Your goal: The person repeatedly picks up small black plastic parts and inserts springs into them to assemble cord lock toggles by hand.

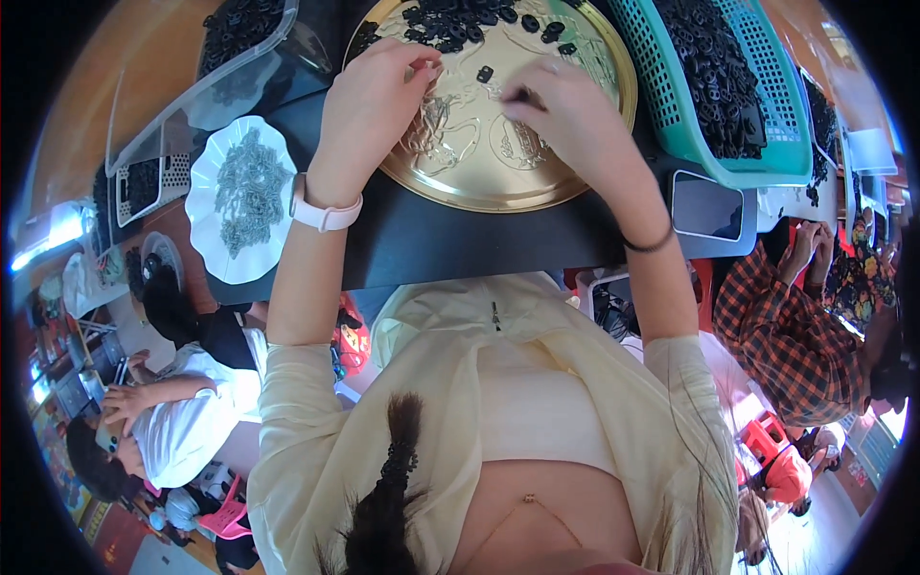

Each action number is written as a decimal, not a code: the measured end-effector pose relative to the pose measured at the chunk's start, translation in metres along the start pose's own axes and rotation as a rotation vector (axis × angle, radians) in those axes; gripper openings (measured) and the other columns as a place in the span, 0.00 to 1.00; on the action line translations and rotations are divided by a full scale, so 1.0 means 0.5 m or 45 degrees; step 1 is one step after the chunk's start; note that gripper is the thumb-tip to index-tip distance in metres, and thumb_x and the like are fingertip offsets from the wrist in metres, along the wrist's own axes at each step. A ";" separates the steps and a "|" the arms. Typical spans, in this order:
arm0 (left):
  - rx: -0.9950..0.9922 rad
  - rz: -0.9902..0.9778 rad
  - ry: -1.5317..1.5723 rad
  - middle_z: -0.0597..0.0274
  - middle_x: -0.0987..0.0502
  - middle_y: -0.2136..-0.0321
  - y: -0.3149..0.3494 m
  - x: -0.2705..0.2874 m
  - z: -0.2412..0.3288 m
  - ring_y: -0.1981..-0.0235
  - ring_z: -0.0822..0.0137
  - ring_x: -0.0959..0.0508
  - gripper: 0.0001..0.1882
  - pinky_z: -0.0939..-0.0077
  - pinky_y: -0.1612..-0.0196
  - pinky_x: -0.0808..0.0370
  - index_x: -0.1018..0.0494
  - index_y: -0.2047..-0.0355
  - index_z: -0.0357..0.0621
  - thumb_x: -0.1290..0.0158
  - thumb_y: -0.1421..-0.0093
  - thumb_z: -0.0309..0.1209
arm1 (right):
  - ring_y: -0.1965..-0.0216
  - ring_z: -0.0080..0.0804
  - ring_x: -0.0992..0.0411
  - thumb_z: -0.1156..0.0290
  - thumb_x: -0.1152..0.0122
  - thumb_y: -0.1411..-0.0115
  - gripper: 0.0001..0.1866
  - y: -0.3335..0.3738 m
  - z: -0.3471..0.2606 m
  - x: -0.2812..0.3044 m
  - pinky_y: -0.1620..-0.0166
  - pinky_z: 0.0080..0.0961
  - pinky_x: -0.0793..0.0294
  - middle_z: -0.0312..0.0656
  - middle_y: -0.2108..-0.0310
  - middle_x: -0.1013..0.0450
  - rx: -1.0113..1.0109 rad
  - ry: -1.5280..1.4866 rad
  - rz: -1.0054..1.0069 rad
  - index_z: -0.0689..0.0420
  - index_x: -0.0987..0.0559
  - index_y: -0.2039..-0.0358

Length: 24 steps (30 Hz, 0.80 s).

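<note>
Both hands are working over a round golden tray (498, 187) on the dark table (431, 240). The left hand (369, 96) is pinching something small; the right hand (565, 110) is holding a small black part (525, 96). Black parts (460, 19) are lying at the tray's far edge. A white plate (206, 206) is sitting at the table's left edge, a teal basket (671, 105) at the right.

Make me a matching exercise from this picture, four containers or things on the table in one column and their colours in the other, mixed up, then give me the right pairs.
Things:
1. round tray under the left hand and right hand
2. scalloped plate of small grey parts
3. slotted basket of black parts
4. wrist band on the left arm

Colours:
A. teal
B. pale pink
C. gold
D. white

Pairs: 1-C, 2-D, 3-A, 4-B.
</note>
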<state>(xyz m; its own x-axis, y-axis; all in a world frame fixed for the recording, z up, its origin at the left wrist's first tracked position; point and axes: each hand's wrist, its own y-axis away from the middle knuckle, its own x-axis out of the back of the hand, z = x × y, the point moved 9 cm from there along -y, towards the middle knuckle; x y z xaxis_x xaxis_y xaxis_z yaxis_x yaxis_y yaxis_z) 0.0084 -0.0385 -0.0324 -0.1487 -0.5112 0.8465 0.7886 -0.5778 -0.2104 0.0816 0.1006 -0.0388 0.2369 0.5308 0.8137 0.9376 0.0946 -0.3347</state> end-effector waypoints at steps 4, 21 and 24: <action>0.000 0.016 0.048 0.58 0.24 0.66 0.011 0.019 -0.015 0.64 0.55 0.24 0.10 0.68 0.61 0.28 0.24 0.62 0.47 0.50 0.46 0.30 | 0.69 0.36 0.30 0.74 0.38 0.52 0.09 0.061 -0.003 0.021 0.64 0.27 0.30 0.43 0.71 0.30 -0.203 -0.242 -0.362 0.60 0.24 0.68; -0.140 -0.191 0.081 0.58 0.27 0.69 0.043 -0.014 0.008 0.74 0.64 0.25 0.10 0.75 0.69 0.29 0.24 0.63 0.42 0.46 0.45 0.31 | 0.71 0.31 0.29 0.72 0.36 0.52 0.12 0.082 -0.009 0.039 0.69 0.22 0.29 0.43 0.71 0.29 -0.270 -0.366 -0.190 0.60 0.23 0.66; -0.104 -0.168 0.115 0.59 0.27 0.70 0.046 -0.008 0.000 0.75 0.64 0.26 0.09 0.75 0.70 0.30 0.25 0.67 0.40 0.46 0.45 0.31 | 0.72 0.26 0.29 0.72 0.35 0.52 0.11 0.066 -0.025 0.221 0.69 0.20 0.29 0.38 0.69 0.28 -0.203 0.072 0.435 0.56 0.21 0.65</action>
<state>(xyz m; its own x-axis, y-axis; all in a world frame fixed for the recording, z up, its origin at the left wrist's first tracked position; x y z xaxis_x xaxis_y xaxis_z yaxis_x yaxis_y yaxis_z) 0.0272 -0.0498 -0.0404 -0.3038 -0.4801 0.8229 0.7079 -0.6919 -0.1423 0.1417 0.1518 0.0462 0.5524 0.4616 0.6941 0.8288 -0.2146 -0.5168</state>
